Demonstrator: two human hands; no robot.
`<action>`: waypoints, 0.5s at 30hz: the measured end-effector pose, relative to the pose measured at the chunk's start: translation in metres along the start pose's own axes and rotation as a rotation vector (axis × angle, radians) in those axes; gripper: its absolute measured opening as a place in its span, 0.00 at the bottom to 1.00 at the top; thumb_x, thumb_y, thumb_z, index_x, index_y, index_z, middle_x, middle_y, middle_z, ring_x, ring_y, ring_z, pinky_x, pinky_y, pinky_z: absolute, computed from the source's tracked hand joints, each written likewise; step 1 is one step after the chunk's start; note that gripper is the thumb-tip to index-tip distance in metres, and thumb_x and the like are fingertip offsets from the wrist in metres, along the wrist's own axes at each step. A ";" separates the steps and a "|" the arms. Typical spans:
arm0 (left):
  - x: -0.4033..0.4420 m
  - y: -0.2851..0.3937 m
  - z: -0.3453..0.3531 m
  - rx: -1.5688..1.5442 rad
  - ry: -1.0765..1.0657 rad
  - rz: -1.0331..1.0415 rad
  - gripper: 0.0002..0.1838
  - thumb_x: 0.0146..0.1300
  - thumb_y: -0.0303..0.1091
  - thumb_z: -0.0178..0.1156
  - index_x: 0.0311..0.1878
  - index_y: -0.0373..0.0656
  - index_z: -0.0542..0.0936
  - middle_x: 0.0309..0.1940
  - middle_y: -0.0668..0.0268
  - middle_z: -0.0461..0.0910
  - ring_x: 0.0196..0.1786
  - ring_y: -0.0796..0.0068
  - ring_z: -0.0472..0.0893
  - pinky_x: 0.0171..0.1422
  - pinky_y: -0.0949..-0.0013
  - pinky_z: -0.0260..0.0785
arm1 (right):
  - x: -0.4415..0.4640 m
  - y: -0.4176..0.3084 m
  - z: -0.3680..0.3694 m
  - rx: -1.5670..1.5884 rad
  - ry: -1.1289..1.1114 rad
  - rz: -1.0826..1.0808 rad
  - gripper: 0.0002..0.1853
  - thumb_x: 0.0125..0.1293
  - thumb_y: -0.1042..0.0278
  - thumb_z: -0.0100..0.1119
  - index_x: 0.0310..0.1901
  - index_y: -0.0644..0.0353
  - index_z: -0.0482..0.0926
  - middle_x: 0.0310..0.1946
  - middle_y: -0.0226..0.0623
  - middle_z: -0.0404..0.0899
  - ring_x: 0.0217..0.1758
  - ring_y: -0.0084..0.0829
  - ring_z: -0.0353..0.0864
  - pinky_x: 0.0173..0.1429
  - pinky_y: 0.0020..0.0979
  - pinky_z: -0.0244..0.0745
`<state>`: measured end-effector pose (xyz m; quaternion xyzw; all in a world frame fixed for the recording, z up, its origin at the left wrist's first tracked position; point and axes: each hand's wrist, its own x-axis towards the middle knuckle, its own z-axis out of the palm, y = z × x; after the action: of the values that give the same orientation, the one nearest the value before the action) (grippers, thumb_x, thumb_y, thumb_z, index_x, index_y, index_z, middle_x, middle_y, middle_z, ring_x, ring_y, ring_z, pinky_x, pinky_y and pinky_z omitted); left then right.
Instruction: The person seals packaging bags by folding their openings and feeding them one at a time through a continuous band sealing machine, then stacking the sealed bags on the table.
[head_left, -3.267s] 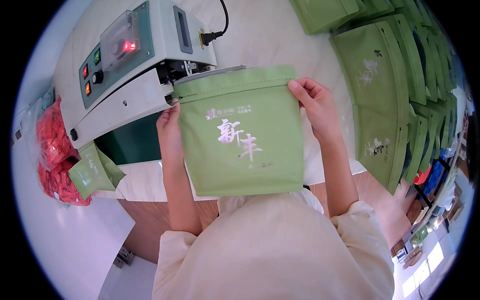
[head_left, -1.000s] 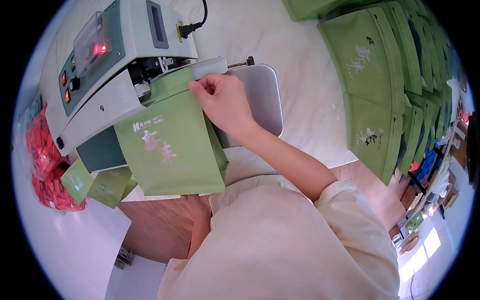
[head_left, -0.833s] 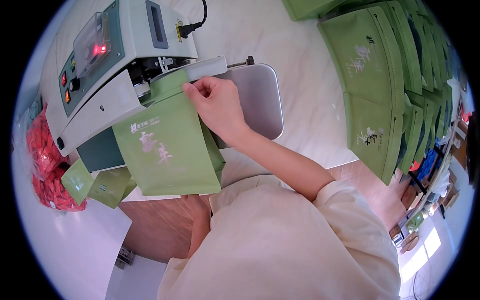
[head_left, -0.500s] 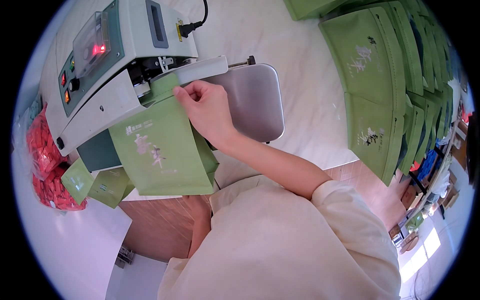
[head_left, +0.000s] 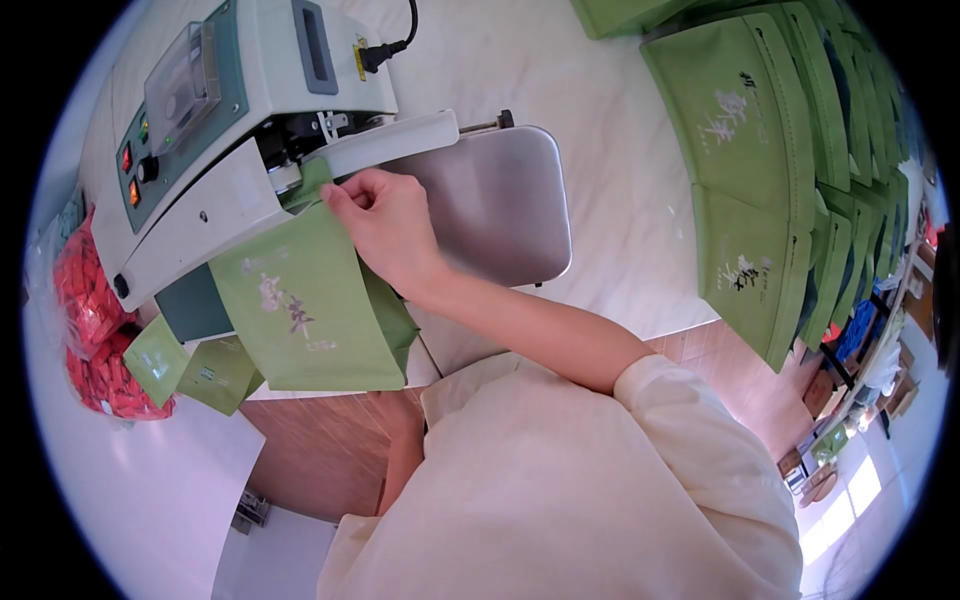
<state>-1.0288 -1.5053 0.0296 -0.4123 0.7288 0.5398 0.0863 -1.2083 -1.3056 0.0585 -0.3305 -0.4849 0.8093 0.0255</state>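
My right hand [head_left: 385,225] pinches the top right corner of a green printed bag [head_left: 305,310], beside the slot of a white and green machine [head_left: 200,165]. The bag's upper edge runs into the machine, and its body hangs down past the table edge. Below the bag's bottom edge, my left hand [head_left: 397,408] shows only partly; its fingers are hidden behind the bag. A metal plate [head_left: 500,205] sits to the right of the machine under a white guide bar [head_left: 390,143]. Lower left of the machine, smaller green bags [head_left: 218,375] hang at the table edge.
Stacked green bags [head_left: 745,130] stand at the right of the marble-patterned table [head_left: 600,140]. Red packets [head_left: 110,370] in clear plastic lie at the far left. A black power cord [head_left: 385,53] leaves the machine's back. Shelves with assorted goods are at the far right.
My right hand and the bag have moved left along the machine, with more of the bag's top inside it. Earlier both hands held the bag's top corners. The machine's red display has gone dark.
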 end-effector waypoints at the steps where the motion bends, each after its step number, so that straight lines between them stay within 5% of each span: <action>1: 0.002 -0.003 -0.002 0.000 0.001 0.000 0.04 0.64 0.28 0.50 0.38 0.38 0.74 0.33 0.66 0.73 0.25 0.79 0.65 0.28 0.76 0.57 | 0.000 0.001 0.001 0.000 -0.001 0.001 0.11 0.59 0.69 0.61 0.27 0.72 0.80 0.16 0.40 0.78 0.17 0.23 0.74 0.25 0.28 0.69; 3: 0.007 -0.008 -0.008 0.007 -0.050 -0.023 0.05 0.64 0.27 0.51 0.40 0.37 0.74 0.36 0.66 0.73 0.25 0.80 0.65 0.28 0.77 0.57 | 0.000 0.001 0.002 -0.039 -0.039 0.008 0.12 0.62 0.68 0.60 0.28 0.71 0.79 0.17 0.30 0.76 0.19 0.14 0.68 0.24 0.23 0.64; 10: 0.006 -0.008 -0.009 -0.030 -0.023 -0.043 0.07 0.64 0.27 0.51 0.42 0.37 0.76 0.35 0.67 0.73 0.26 0.82 0.65 0.28 0.78 0.56 | 0.000 0.001 0.012 -0.049 -0.047 0.006 0.12 0.61 0.69 0.60 0.27 0.72 0.79 0.15 0.31 0.76 0.18 0.15 0.68 0.23 0.24 0.64; 12: 0.004 -0.005 -0.007 -0.026 0.049 -0.095 0.08 0.64 0.27 0.50 0.43 0.37 0.76 0.36 0.67 0.73 0.26 0.82 0.64 0.28 0.79 0.56 | 0.001 0.004 0.015 -0.036 -0.027 0.021 0.11 0.58 0.69 0.61 0.27 0.71 0.80 0.14 0.42 0.76 0.15 0.27 0.72 0.26 0.30 0.69; 15: 0.008 -0.012 -0.015 -0.037 -0.039 -0.038 0.08 0.65 0.28 0.49 0.43 0.40 0.76 0.36 0.67 0.73 0.27 0.81 0.65 0.31 0.78 0.58 | 0.002 0.007 0.020 -0.038 -0.030 0.020 0.12 0.58 0.67 0.60 0.25 0.71 0.80 0.15 0.44 0.77 0.17 0.33 0.76 0.27 0.33 0.71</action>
<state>-1.0206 -1.5229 0.0226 -0.4172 0.7087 0.5595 0.1030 -1.2193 -1.3236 0.0580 -0.3234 -0.4971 0.8051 0.0039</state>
